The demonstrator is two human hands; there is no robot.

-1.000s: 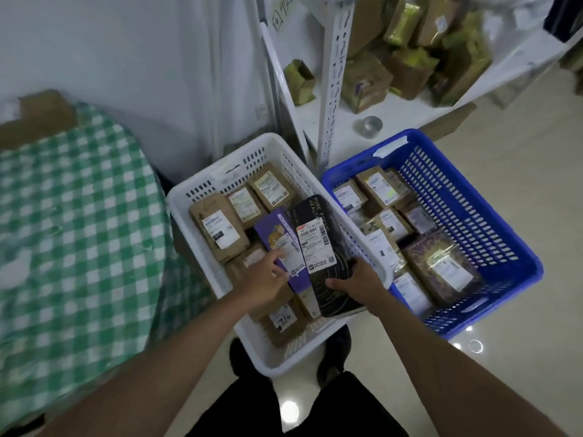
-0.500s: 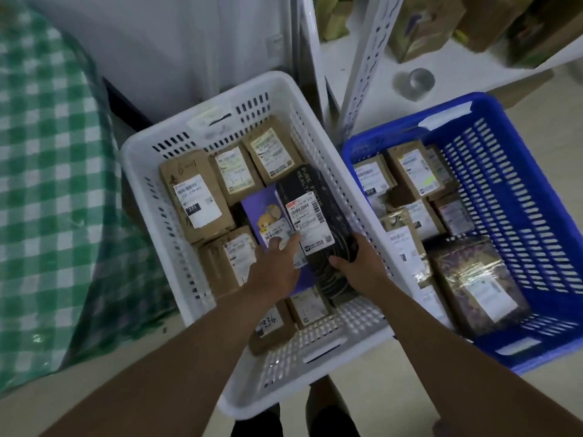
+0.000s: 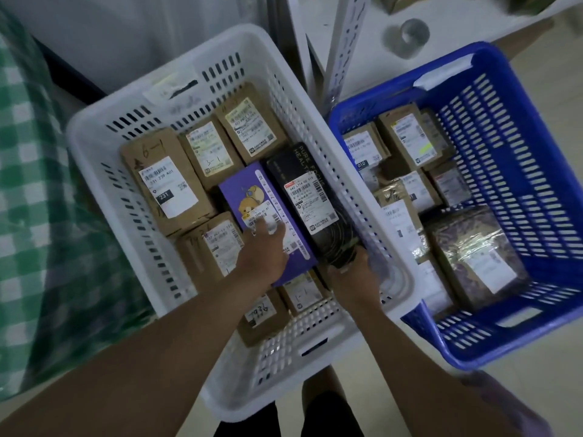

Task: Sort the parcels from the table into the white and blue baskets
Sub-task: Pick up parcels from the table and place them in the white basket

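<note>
At the left edge of the frame hangs a green-and-white checked cloth [image 3: 28, 216] over the surface. Next to it, mid-frame, sits the white basket [image 3: 94, 146], packed with brown cardboard parcels [image 3: 167, 181]. On top of them lie 2 more, side by side — a purple parcel [image 3: 249, 197] and a black parcel [image 3: 310, 197]. The left hand [image 3: 263, 250] rests flat on the purple one, fingers relaxed; the right hand [image 3: 353, 275] grasps the black one's near end. At right, the blue basket [image 3: 536, 152] holds labelled parcels — touching the white basket's wall.
</note>
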